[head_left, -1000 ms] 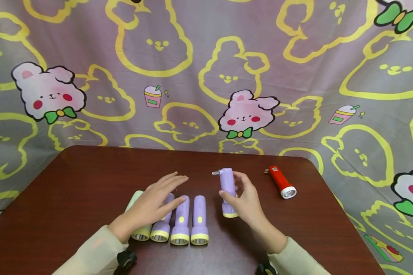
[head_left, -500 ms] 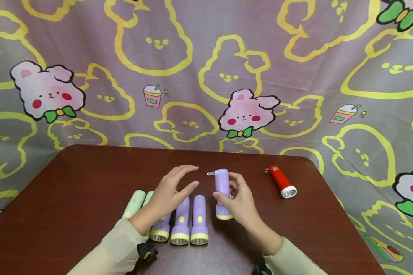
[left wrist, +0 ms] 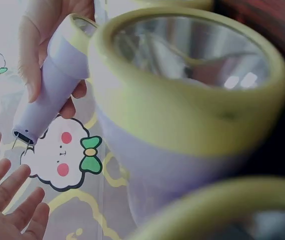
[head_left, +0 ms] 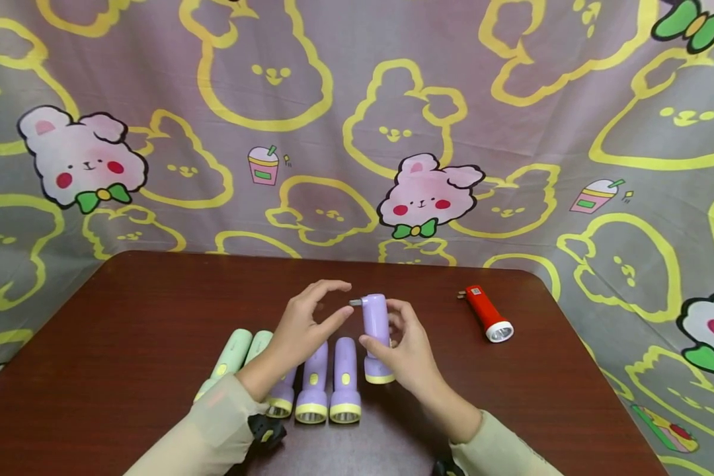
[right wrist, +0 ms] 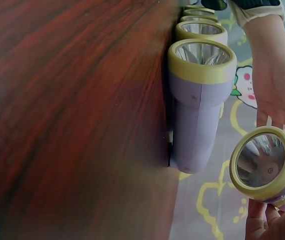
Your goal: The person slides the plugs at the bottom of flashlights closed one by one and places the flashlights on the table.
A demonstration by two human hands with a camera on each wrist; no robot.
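Note:
My right hand [head_left: 415, 354] grips a purple flashlight [head_left: 376, 320] with a yellow rim, held upright over the table with its lens end down. Two metal plug prongs [head_left: 355, 302] stick out sideways from its top end, toward my left hand [head_left: 297, 330]. That hand is empty, thumb and fingers spread apart right at the prongs. In the left wrist view the left palm [left wrist: 12, 200] faces the prongs with loose fingers. Beneath and beside my left arm lies a row with pale green flashlights [head_left: 233, 354] and purple flashlights [head_left: 345, 380], partly hidden by the arm.
A red flashlight [head_left: 484, 311] with a white head and exposed prongs lies at the right on the dark brown table [head_left: 155, 304]. Behind the table's far edge hangs a cartoon-print cloth [head_left: 327, 145].
My left hand has moved right and up from over the row to the prongs, uncovering the green flashlights. The right hand has brought the purple flashlight a little to the left.

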